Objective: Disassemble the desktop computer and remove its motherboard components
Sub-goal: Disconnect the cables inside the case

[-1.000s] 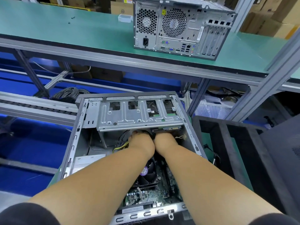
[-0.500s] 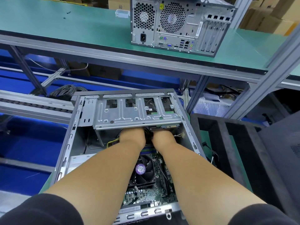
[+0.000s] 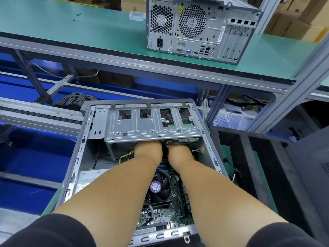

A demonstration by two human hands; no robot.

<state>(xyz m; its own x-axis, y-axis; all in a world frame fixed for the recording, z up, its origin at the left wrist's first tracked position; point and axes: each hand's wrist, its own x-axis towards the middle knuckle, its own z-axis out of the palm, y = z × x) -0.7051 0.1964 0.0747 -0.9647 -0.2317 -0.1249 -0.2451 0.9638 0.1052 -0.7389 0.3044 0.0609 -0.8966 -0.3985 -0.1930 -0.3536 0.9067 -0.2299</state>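
The person wears a dark, nearly black top with short sleeves. The left sleeve (image 3: 51, 230) shows at about 7 o'clock in the view and the right sleeve (image 3: 284, 236) at about 5 o'clock. Both sleeves end above the elbow and the cloth looks plain, without print. The forearms are bare, with no watch or glove visible. The fingers of both hands are hidden.

Between the earlier views and this one, both forearms spread apart over the open computer case (image 3: 85, 150), uncovering the CPU fan (image 3: 157, 189) with its purple sticker and more of the motherboard (image 3: 165, 216) (a second ago the arms hid most of the fan). The left hand (image 3: 148, 151) and right hand (image 3: 179, 154) sit slightly further from each other under the drive cage (image 3: 153, 125).
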